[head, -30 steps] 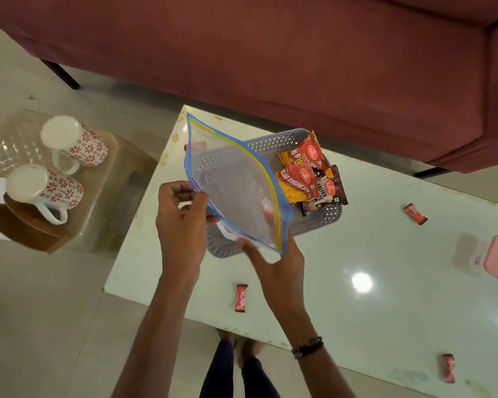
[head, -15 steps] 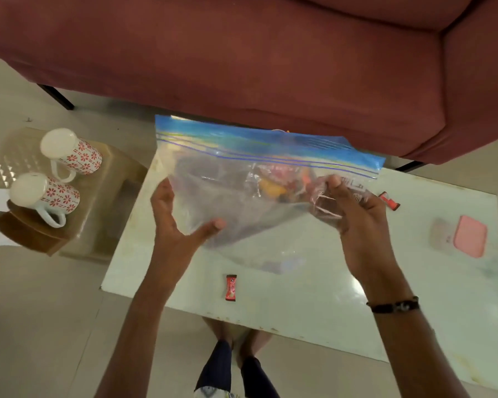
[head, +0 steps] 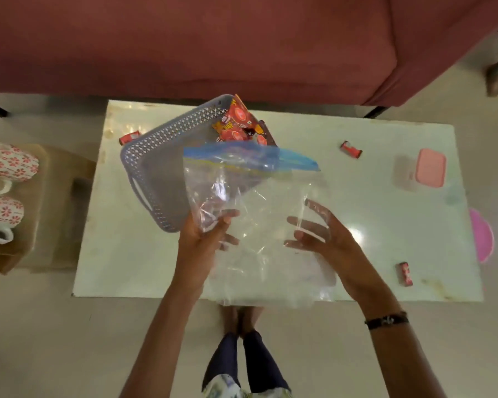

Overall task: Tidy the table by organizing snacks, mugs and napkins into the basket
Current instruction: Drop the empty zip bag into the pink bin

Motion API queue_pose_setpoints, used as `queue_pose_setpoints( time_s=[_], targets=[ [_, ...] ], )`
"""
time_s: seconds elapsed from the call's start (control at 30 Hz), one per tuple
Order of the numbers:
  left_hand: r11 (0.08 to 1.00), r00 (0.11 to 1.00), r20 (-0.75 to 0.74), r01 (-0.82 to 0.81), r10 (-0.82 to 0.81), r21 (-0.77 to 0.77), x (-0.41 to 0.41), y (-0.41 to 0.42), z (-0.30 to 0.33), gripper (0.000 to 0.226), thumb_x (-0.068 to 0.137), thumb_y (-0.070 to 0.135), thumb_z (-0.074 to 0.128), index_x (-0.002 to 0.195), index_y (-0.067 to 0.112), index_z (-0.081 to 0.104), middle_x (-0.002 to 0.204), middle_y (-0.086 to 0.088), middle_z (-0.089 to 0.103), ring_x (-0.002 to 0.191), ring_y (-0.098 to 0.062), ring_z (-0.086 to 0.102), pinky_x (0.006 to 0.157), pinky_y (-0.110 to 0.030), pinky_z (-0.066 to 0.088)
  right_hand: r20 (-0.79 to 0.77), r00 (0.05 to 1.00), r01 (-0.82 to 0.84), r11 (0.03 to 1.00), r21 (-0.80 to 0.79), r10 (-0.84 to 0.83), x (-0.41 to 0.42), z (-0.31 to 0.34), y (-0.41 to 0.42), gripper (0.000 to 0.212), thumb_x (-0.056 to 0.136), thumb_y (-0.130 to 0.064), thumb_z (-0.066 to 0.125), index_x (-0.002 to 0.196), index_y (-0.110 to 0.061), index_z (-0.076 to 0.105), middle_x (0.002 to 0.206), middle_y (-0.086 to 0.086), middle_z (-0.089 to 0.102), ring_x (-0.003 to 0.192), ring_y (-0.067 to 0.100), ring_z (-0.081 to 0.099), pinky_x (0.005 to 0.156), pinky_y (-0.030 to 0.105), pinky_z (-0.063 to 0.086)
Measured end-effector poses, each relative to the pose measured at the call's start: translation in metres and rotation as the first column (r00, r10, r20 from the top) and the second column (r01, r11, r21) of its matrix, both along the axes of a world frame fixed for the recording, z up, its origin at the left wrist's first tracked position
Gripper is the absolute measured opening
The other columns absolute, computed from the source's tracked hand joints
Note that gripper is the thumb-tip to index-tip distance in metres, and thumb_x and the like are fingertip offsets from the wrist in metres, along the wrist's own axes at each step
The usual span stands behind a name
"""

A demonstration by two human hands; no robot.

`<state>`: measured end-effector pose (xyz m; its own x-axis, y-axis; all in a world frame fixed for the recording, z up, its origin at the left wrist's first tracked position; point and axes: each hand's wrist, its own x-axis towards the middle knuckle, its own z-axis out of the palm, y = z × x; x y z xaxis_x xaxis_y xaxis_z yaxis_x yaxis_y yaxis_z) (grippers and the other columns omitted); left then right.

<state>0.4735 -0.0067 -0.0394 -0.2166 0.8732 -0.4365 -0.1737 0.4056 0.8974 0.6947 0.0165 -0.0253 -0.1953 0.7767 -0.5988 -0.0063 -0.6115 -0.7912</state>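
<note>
Two hands: left [head: 206,234] pinches zip bag [head: 259,219], right [head: 319,234] splayed, maybe touching.

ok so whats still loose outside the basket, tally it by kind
Small red candies on the table: 3
Floral mugs on the side stool: 2
Clear zip bag in the hands: 1
Pink-lidded container on the table: 1
Total: 7
</note>
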Motion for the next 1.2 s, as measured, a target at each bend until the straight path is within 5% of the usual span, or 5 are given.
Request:
queue_pose_setpoints(
  time_s=[0.17, 0.43, 0.57, 0.73, 1.2],
  targets=[
    [0.981, 0.981, -0.03, 0.192, -0.193, -0.032, 0.016, -0.002, -0.007, 0.058, 0.09, -0.008, 0.043, 0.134, 0.029, 0.037, 0.12, 0.01, 0.065, 0.056, -0.011, 0.067, 0.043, -0.013, 0.038, 0.09, 0.995, 0.034, 0.996, 0.088, -0.042, 0.008, -0.009, -0.017, 0.047, 0.089, 0.01, 0.05, 0.123, -0.021, 0.06, 0.113, -0.001, 0.07, 0.085, 0.029, 0.073, 0.067, 0.025, 0.056],
    [0.917, 0.936, 0.077, 0.352, -0.343, -0.188, 0.06, 0.001, -0.02, 0.033, 0.089, -0.001, 0.045, 0.087, 0.028, 0.062, 0.085, 0.021, 0.071, 0.071, -0.006, 0.067, 0.066, -0.023, 0.046, 0.168, 0.92, 0.352, 0.935, 0.047, -0.354, 0.039, -0.032, -0.027, 0.032, 0.087, 0.011, 0.049, 0.083, -0.007, 0.074, 0.084, 0.003, 0.076, 0.081, 0.027, 0.072, 0.076, 0.033, 0.055],
    [0.797, 0.828, 0.15, 0.56, -0.54, -0.225, 0.103, -0.002, -0.031, 0.031, 0.084, 0.03, 0.06, 0.112, 0.04, 0.052, 0.124, 0.022, 0.055, 0.115, -0.005, 0.057, 0.08, -0.023, 0.047, 0.259, 0.902, 0.341, 0.938, 0.067, -0.346, 0.078, -0.045, -0.023, 0.03, 0.091, 0.003, 0.045, 0.097, -0.009, 0.071, 0.093, 0.004, 0.076, 0.094, 0.022, 0.07, 0.087, 0.039, 0.051],
    [0.846, 0.869, 0.167, 0.492, -0.465, -0.203, 0.18, 0.012, -0.045, 0.047, 0.09, 0.005, 0.054, 0.125, 0.034, 0.044, 0.134, 0.008, 0.049, 0.105, -0.019, 0.065, 0.079, -0.029, 0.054, 0.277, 0.961, -0.001, 0.996, 0.089, -0.024, 0.152, -0.045, -0.019, 0.042, 0.097, -0.018, 0.05, 0.135, -0.031, 0.04, 0.127, -0.015, 0.055, 0.104, -0.002, 0.062, 0.079, 0.007, 0.048],
    [0.668, 0.66, 0.218, 0.743, -0.719, -0.046, 0.538, 0.09, -0.083, 0.051, 0.093, 0.011, 0.052, 0.136, 0.034, 0.038, 0.143, 0.015, 0.042, 0.128, -0.01, 0.045, 0.104, -0.026, 0.038, 0.732, 0.477, 0.154, 0.867, 0.475, -0.486, 0.506, -0.072, 0.03, 0.013, 0.079, -0.001, 0.072, 0.09, -0.009, 0.072, 0.076, -0.022, 0.067, 0.064, -0.015, 0.056, 0.061, -0.002, 0.04]
  ],
)
